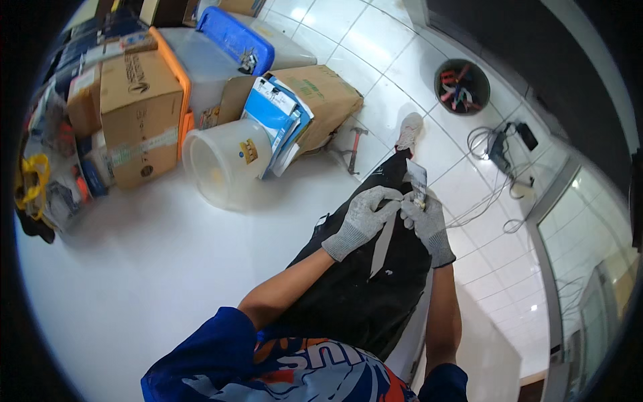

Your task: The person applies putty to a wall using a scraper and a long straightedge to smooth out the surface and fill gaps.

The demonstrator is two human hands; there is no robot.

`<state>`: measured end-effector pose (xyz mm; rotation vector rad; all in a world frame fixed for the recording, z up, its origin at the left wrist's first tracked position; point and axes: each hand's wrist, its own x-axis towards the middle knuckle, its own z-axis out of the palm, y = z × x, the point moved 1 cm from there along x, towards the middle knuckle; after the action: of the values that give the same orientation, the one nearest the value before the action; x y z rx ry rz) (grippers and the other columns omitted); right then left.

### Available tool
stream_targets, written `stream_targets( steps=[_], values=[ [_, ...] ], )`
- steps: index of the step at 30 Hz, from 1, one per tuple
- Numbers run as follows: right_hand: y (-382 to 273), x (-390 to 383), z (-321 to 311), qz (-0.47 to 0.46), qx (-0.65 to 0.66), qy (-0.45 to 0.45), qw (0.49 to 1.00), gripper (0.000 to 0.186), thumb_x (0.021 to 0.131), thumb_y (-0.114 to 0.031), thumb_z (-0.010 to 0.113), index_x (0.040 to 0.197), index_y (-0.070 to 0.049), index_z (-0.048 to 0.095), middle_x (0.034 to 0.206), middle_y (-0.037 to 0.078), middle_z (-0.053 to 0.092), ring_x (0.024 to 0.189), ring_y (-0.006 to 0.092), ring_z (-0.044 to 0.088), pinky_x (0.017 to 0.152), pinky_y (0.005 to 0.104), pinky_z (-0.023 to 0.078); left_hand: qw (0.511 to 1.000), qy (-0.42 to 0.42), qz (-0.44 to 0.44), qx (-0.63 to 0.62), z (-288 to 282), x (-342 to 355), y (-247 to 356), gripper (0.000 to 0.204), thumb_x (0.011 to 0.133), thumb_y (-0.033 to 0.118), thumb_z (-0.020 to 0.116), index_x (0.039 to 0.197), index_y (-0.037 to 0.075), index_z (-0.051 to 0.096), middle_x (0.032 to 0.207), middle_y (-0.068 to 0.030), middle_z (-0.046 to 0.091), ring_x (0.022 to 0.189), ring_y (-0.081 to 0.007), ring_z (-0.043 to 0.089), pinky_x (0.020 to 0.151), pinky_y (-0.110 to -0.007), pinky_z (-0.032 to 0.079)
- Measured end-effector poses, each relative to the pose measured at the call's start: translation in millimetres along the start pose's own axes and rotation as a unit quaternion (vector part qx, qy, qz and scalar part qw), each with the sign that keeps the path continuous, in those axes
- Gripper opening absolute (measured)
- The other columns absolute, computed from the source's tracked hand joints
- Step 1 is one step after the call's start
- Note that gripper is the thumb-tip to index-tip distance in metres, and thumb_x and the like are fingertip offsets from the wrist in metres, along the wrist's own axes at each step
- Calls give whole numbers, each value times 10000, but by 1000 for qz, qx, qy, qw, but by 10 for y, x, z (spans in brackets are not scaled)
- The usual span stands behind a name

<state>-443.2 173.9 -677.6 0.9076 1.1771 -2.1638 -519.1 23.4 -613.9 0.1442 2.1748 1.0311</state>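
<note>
Both hands gloved in grey knit, meeting over the person's lap, above the black trousers (362, 295). Left hand (365, 218) has fingers curled, thumb and forefinger pinched on the end of a small pale object (420, 198), right where it meets the other glove. Right hand (426, 221) is closed around the same object from below, fingers wrapped, gripping it. A flat grey-white packet or strip (416, 175) sticks up from the top of the right fist; can't tell if it's part of the small piece or separate. Detail too small to say what the item is.

A long light strip (383, 249) runs down across the trousers under the hands.

On the white table (134, 268) to the left, well apart from the hands: translucent plastic bucket (224, 161) on its side, cardboard boxes (140, 114), blue-and-white folders (278, 120) leaning on a box, blue-lidded bin (236, 40).

On the tiled floor (395, 60): hammer (355, 149) near the white shoe (408, 130), dark round bucket of tools (461, 86), tangle of cables (495, 154) to the right.
</note>
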Motion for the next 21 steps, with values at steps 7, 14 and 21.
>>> stream_targets(
  steps=[7,14,21],
  values=[
    [-541,227,406,68,-83,-13,994,158,886,-203,663,900,-58,601,653,-3,584,479,59,512,416,200,388,977,-4,-89,-191,-370,151,-87,232,919,152,625,1114,29,655,1043,-66,643,910,-125,602,811,-272,496],
    [-939,772,668,98,-131,-18,986,242,926,-316,605,906,-74,609,634,-11,570,460,58,491,378,210,354,959,-26,-111,-261,-798,714,-220,234,912,178,641,1079,15,660,933,-43,660,827,-95,596,792,-256,499],
    [-1275,1357,877,121,-131,82,981,249,942,-315,595,919,-68,624,630,-8,548,464,63,474,399,227,349,908,227,-174,-306,-1870,2148,-1201,220,880,235,659,918,21,693,777,-92,677,671,-146,618,624,-310,503]
  ],
)
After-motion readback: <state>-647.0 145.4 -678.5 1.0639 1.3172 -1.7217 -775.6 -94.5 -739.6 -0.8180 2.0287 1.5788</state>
